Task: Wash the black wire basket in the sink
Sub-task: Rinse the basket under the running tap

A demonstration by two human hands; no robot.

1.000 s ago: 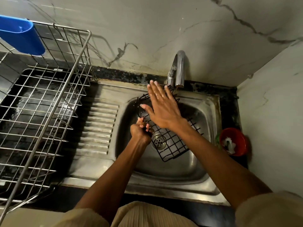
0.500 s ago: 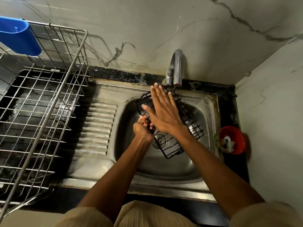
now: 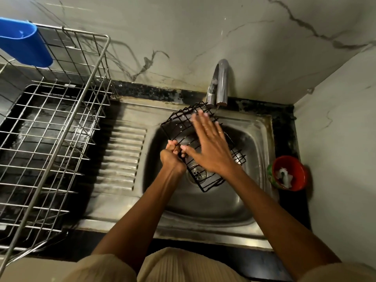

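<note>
I note black wire basket (image 3: 203, 147) tilted over steel sink (image 3: 252, 139), under tap (image 3: 221, 82). My left hand (image 3: 173, 157) grips basket edge; right hand (image 3: 211, 147) flat, fingers spread, on mesh. Marble walls, dark counter (image 3: 284, 123).

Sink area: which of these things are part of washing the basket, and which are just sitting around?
In use:
- black wire basket
- left hand, gripping the basket's edge
- right hand, flat on the wires
- sink
- tap

Just there:
- steel dish rack
- blue cup
- red bowl
</note>
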